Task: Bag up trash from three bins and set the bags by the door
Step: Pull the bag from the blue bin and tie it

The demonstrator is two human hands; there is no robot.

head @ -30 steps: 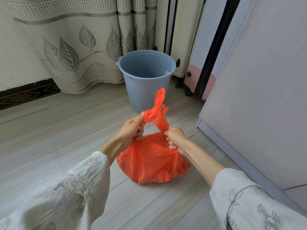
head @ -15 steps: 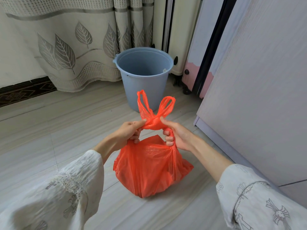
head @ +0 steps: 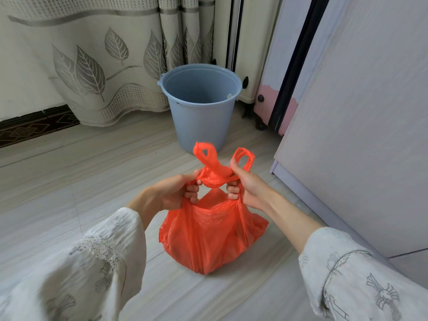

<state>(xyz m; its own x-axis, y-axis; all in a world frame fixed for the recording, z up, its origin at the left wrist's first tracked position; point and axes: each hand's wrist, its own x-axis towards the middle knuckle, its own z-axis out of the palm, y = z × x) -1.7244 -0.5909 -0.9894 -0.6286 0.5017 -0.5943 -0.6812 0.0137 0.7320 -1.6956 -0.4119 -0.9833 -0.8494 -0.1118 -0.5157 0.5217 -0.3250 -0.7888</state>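
Observation:
A full orange plastic bag (head: 209, 237) sits on the pale floor in front of me. Its two handle loops are crossed into a knot at the top and stick up on either side. My left hand (head: 172, 192) pinches the left side of the knot. My right hand (head: 246, 185) grips the right handle strip close to the knot. Behind the bag stands a blue-grey bucket (head: 200, 105) with no liner; what little I see of its inside holds nothing.
A leaf-patterned curtain (head: 97, 61) hangs along the back wall. Cream and pink suitcases (head: 266, 72) stand behind the bucket to the right. A pale cabinet side (head: 361, 126) fills the right. A dark patterned rug (head: 34, 126) lies at far left.
The bag's handles went from one bunched strip to two separate loops crossed into a knot. My hands moved closer together on either side of that knot.

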